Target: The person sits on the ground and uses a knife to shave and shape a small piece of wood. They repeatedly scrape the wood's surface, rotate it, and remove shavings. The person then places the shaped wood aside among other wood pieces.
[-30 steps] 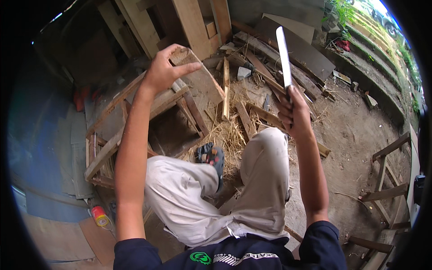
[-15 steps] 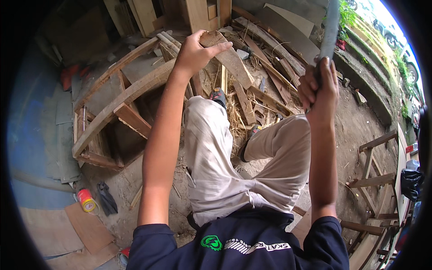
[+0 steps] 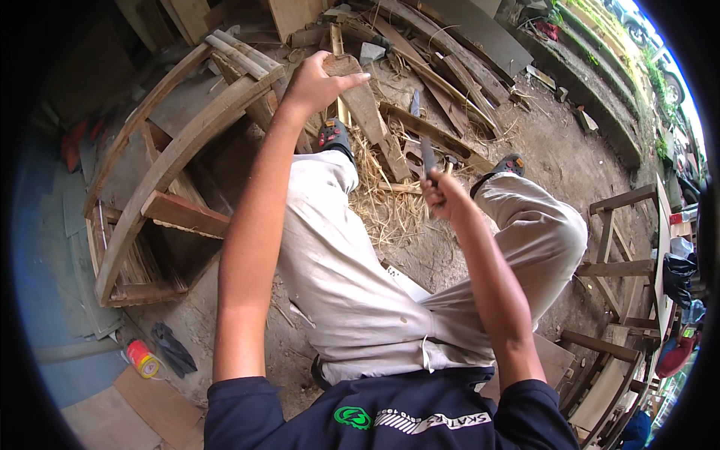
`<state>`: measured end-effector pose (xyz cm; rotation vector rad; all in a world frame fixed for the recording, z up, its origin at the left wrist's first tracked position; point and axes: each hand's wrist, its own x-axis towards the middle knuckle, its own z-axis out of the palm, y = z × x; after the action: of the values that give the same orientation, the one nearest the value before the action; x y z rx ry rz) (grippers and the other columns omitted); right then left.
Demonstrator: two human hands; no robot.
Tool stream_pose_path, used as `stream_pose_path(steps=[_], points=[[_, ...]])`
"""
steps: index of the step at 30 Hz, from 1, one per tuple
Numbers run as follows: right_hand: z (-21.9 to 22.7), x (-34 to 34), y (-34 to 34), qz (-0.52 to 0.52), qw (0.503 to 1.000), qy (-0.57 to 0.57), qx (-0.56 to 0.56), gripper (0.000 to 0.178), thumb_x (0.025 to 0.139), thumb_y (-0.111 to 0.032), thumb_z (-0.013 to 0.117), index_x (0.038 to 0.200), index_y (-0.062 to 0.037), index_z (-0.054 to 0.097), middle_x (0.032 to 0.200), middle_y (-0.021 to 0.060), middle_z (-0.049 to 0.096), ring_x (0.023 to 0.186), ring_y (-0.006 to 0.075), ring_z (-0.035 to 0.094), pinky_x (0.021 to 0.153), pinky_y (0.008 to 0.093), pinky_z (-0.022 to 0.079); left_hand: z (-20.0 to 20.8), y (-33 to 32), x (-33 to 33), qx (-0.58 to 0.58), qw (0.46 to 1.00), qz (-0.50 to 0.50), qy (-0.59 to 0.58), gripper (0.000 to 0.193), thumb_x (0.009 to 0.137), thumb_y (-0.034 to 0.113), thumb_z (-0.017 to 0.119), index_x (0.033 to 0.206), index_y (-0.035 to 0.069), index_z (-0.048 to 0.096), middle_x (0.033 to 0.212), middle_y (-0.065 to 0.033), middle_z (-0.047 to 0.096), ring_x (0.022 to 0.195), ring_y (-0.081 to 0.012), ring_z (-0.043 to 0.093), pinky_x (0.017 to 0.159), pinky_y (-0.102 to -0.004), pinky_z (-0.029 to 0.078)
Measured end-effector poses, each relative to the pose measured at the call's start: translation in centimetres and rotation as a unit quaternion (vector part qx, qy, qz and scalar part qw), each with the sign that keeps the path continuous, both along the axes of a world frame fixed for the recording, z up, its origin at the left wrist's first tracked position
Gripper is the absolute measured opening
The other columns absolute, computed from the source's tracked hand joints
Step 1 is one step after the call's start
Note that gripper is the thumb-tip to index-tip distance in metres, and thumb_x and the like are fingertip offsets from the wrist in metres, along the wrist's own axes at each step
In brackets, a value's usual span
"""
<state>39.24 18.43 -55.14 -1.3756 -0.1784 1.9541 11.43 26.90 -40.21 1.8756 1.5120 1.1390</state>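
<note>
The left hand (image 3: 322,86) was partly open, gripping the upper end of a wooden piece (image 3: 364,109), thumb across it and the other fingers largely hidden. The right hand (image 3: 446,193) was curled closed around the handle of a long blade (image 3: 427,154), which pointed away from the body. The brown, flat, rough-ended piece slanted down from the left hand toward the right. Straw-like shavings (image 3: 382,217) lay between the hands, below them.
</note>
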Motion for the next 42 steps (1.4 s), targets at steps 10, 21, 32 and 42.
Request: stream_pose_path(steps=[10,21,32,42], points=[[-9.2,1.4,8.9,0.035,0.908,-0.311,0.279,0.054,0.107,-0.044,0.04,0.084,-0.0004,0.063,0.058,0.0004,0.049,0.048,0.0081,0.046,0.042,0.0266,0.034,0.1,7.6,0.7,-0.05,0.985,-0.061,0.154,0.079,0.073,0.045,0.086,0.126,-0.007,0.057,0.119,-0.0244,0.067,0.113,-0.0298,0.065,0.097,-0.0381,0.05],[-26.4,5.1,2.3,0.154,0.812,-0.557,0.079,0.056,0.103,-0.045,0.047,0.085,0.0027,0.068,0.068,0.0226,0.063,0.065,0.0353,0.065,0.064,0.0467,0.047,-17.9,16.9,5.1,-0.039,0.996,-0.077,0.019,0.049,0.077,0.031,0.084,0.109,0.002,0.061,0.103,-0.0157,0.07,0.1,-0.0285,0.068,0.087,-0.0382,0.052],[-27.7,4.7,-1.7,0.169,0.948,-0.258,-0.08,0.078,0.101,-0.063,0.04,0.078,0.0076,0.064,0.057,0.0021,0.047,0.047,0.0133,0.046,0.045,0.0297,0.036,-26.7,16.2,6.0,-0.038,0.993,0.001,-0.114,0.038,0.081,0.015,0.08,0.109,0.001,0.059,0.104,-0.0129,0.069,0.097,-0.0198,0.066,0.088,-0.0326,0.051],[-26.0,2.3,-1.1,0.059,0.99,-0.122,-0.03,0.036,0.109,-0.043,0.029,0.097,-0.0105,0.04,0.06,0.0021,0.042,0.039,0.0133,0.037,0.037,0.0293,0.035,-27.5,13.5,8.3,-0.006,0.997,-0.024,-0.079,0.045,0.079,0.021,0.083,0.112,0.003,0.058,0.101,-0.0167,0.07,0.095,-0.0274,0.072,0.08,-0.0355,0.056]])
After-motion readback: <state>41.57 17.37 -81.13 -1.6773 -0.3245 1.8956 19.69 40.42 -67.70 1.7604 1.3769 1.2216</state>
